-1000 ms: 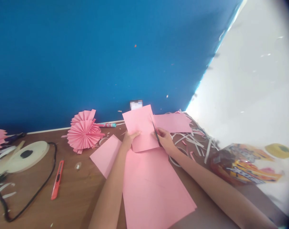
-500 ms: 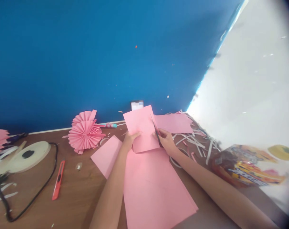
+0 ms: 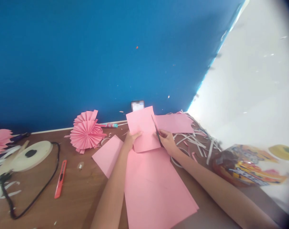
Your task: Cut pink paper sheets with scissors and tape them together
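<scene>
My left hand (image 3: 132, 139) pinches a squarish piece of pink paper (image 3: 144, 128) by its left side, thumb on top. At the paper's right edge, my right hand (image 3: 167, 140) grips a pair of scissors (image 3: 156, 127) whose dark blades lie along that edge. A narrow strip seems partly cut there. Below the hands lie large pink sheets (image 3: 156, 187), stacked. Another pink piece (image 3: 108, 154) sits beside my left forearm, and a further pink sheet (image 3: 174, 123) is behind my right hand. The scissors' handles are mostly hidden by my fingers.
Pleated pink paper fans (image 3: 87, 134) stand on the left near the blue wall (image 3: 99, 57). A red box cutter (image 3: 60, 179) and a pale disc with a black cord (image 3: 32, 156) lie on the table. Paper strips (image 3: 194, 140) and a snack packet (image 3: 249, 168) are to the right.
The view has shifted slightly, so things on the table appear a little further right. Both hands keep their hold on the paper and scissors, and the paper has tilted slightly.
</scene>
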A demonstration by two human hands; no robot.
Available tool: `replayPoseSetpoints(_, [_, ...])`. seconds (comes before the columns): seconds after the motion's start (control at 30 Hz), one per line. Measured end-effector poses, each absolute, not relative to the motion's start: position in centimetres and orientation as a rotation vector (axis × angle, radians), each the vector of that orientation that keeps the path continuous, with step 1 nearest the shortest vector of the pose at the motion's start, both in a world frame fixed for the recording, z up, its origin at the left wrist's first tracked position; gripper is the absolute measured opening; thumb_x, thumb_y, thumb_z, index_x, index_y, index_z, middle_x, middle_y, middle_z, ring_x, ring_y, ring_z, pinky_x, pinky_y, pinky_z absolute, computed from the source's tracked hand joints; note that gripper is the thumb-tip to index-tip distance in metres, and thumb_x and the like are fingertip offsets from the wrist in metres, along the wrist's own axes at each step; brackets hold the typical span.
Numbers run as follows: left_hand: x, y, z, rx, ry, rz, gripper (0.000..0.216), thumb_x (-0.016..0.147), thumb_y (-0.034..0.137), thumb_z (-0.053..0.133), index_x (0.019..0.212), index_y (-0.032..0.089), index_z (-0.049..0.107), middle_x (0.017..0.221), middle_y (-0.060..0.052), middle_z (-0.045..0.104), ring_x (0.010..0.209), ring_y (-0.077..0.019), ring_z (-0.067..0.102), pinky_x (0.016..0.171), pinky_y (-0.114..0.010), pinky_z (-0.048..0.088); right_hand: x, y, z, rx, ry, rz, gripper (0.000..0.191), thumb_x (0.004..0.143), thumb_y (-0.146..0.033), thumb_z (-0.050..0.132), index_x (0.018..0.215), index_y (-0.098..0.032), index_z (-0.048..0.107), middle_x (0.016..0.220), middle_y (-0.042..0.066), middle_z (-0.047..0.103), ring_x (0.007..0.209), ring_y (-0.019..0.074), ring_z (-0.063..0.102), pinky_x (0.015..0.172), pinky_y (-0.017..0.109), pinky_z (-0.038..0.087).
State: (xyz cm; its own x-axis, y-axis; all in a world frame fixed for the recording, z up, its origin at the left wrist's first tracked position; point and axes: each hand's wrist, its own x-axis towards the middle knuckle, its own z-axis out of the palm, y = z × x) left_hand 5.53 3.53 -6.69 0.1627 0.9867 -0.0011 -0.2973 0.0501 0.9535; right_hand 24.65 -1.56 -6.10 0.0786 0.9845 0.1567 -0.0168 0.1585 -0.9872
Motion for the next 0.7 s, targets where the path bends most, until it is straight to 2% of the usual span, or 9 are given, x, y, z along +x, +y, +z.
replayPoseSetpoints(0.27, [5.82, 3.84, -6.77, 0.971, 0.972, 1.263, 0.049, 0.060, 0.034, 0.081, 0.104, 0.017, 0.067, 0.111, -0.010, 0.068, 0.105, -0.0286, 0.062, 0.096, -0.044, 0.046, 24.68, -1.44, -6.34, -1.114, -1.225, 1.018, 0.035, 0.070, -0.042, 0.066, 0.092, -0.015, 0.068, 0.076, 0.003, 0.061, 0.070, 0.0166, 0.052, 0.062, 0.027, 0.044])
replayPoseSetpoints(0.5, [5.77, 4.23, -7.47, 0.983, 0.930, 1.257, 0.053, 0.061, 0.035, 0.079, 0.107, 0.014, 0.065, 0.115, -0.013, 0.066, 0.107, -0.0291, 0.062, 0.095, -0.043, 0.047, 24.58, -1.65, -6.03, -1.097, -1.197, 1.046, 0.023, 0.068, -0.037, 0.069, 0.077, -0.016, 0.064, 0.067, -0.001, 0.055, 0.061, 0.0124, 0.047, 0.056, 0.024, 0.038])
replayPoseSetpoints(0.7, [5.68, 3.82, -7.01, 1.038, 0.896, 1.223, 0.052, 0.060, 0.036, 0.079, 0.106, 0.015, 0.067, 0.112, -0.012, 0.067, 0.106, -0.0298, 0.062, 0.096, -0.044, 0.045, 24.63, -1.69, -5.88, -1.141, -1.176, 1.054, 0.026, 0.069, -0.041, 0.068, 0.077, -0.016, 0.062, 0.066, -0.001, 0.054, 0.059, 0.0109, 0.044, 0.053, 0.023, 0.036])
